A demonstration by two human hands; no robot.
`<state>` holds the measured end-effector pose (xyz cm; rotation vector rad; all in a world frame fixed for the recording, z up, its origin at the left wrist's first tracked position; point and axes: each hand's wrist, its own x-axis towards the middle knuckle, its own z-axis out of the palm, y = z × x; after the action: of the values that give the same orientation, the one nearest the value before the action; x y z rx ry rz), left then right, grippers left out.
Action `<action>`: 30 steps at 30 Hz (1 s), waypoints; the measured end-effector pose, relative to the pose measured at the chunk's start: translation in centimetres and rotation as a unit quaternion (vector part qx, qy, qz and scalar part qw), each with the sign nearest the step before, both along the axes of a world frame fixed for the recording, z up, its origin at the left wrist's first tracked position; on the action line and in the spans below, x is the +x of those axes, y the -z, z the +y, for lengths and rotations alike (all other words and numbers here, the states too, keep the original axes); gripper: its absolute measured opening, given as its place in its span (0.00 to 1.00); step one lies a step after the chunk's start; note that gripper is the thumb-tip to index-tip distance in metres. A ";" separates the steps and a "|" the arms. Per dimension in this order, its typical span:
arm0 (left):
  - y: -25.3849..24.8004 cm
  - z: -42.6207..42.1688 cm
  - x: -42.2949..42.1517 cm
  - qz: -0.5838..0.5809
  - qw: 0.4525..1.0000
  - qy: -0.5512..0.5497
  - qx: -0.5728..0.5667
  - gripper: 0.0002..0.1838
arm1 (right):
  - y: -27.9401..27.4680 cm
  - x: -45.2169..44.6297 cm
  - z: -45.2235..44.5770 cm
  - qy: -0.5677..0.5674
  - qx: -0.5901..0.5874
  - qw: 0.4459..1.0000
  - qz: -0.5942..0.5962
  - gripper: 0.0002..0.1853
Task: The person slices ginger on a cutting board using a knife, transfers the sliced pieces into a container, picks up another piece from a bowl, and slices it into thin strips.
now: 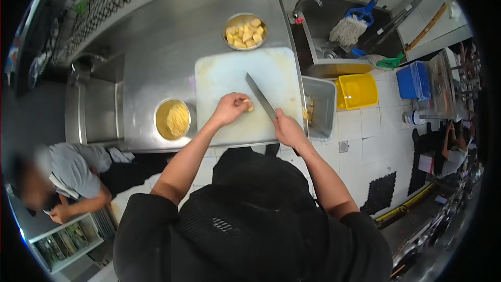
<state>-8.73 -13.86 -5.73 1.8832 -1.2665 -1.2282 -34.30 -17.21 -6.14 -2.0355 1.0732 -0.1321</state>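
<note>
A white cutting board (229,73) lies on the steel counter in front of me. My left hand (231,109) is closed around a small pale yellow piece (249,105) on the board. In my right hand (287,128) is the handle of a large knife (261,95), its blade pointing up and left over the board, just right of the piece. Beyond the board stands a metal bowl (239,46) of yellow chunks (247,33). Left of the board, a round metal container (163,117) holds thin yellow strips (178,120).
A grey bin (323,107) with scraps stands against the counter's right side, beside a yellow tub (360,91). Sinks lie at far left (104,104) and upper right (318,36), the latter with a mop (348,30). One person (78,172) is at lower left, another (454,154) far right.
</note>
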 end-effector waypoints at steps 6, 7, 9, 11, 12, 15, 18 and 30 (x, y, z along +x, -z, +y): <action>3.6 4.7 -4.6 -0.121 0.967 -0.136 -0.179 0.15 | -3.0 -0.1 1.2 -0.054 -0.023 0.997 0.054 0.10; 3.6 4.9 -4.8 -0.090 0.969 -0.165 -0.162 0.15 | -3.3 -0.2 1.3 -0.064 -0.035 0.995 0.062 0.10; 3.6 5.2 -4.8 -0.083 0.965 -0.183 -0.171 0.14 | -4.2 -0.3 1.5 -0.077 -0.042 0.994 0.067 0.10; 3.6 5.3 -4.4 -0.077 0.961 -0.195 -0.179 0.13 | -4.4 -0.3 1.5 -0.084 -0.047 0.993 0.071 0.11; 3.4 5.5 -4.2 -0.078 0.954 -0.224 -0.182 0.12 | -4.4 -0.5 1.6 -0.084 -0.047 0.992 0.079 0.11; 2.3 5.9 -4.3 -0.062 0.951 -0.208 -0.222 0.09 | -3.7 -1.1 1.6 -0.092 -0.043 0.990 0.099 0.12; 2.3 5.7 -4.4 -0.123 0.939 -0.105 -0.302 0.07 | -3.1 -1.1 1.5 -0.101 -0.037 0.988 0.115 0.13; 3.0 4.4 -4.3 -0.181 0.934 -0.062 -0.301 0.05 | -8.1 -2.0 2.4 -0.117 -0.047 0.982 0.141 0.09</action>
<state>-13.00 -9.50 -8.74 1.7204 -1.4703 -0.3553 -36.26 -14.77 1.93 -2.2983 0.9997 0.2378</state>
